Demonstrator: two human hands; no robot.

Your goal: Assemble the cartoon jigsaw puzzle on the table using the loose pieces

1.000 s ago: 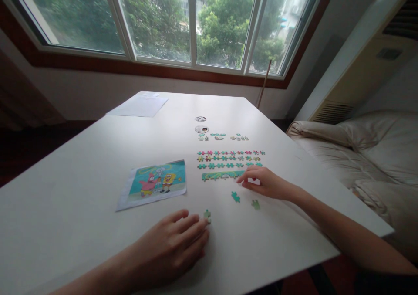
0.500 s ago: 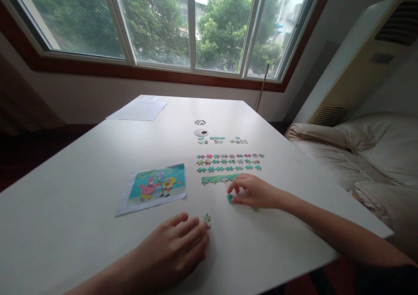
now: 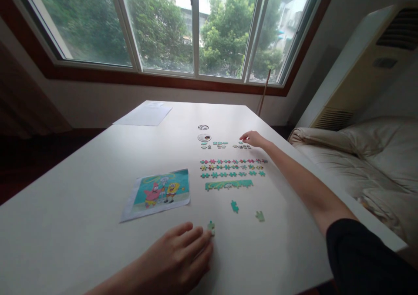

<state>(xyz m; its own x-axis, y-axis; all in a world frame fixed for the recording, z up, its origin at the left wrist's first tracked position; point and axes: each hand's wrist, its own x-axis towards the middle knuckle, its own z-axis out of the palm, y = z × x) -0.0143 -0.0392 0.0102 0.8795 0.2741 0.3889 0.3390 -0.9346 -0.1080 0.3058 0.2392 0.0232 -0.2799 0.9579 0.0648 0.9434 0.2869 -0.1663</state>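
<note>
- Our left hand (image 3: pixel 176 260) lies flat by the near edge of the counter (image 3: pixel 81 186). Its fingers (image 3: pixel 196 238) are stretched out close together and grip nothing, and their tips touch a pale green piece (image 3: pixel 211 227).
- Our right hand (image 3: pixel 253 138) reaches far out along the right edge to a small cluster of pieces (image 3: pixel 241 146) in the far half of the counter. Its fingers curl down onto the cluster, and we cannot tell whether they pinch a piece.
- Just left of that cluster we see a second small cluster (image 3: pixel 219 144), with two round discs (image 3: pixel 204 137) just beyond it.
- Between our hands lie three rows of pieces (image 3: pixel 233 167), with a joined strip (image 3: pixel 228 184) just on their near side.
- Nearer to us, a teal piece (image 3: pixel 234 206) and a green piece (image 3: pixel 260 216) lie apart from each other and from the strip.
- A picture sheet (image 3: pixel 158 194) lies left of the strip, apart from it, and a white paper (image 3: pixel 143 115) sits at the far left corner.
- Open counter surface runs from the picture sheet to the left edge, and between the sheet and the white paper.
- Our right forearm crosses the narrow band between the row ends and the right edge. Past that edge we see a pale cushion (image 3: pixel 375 155).
</note>
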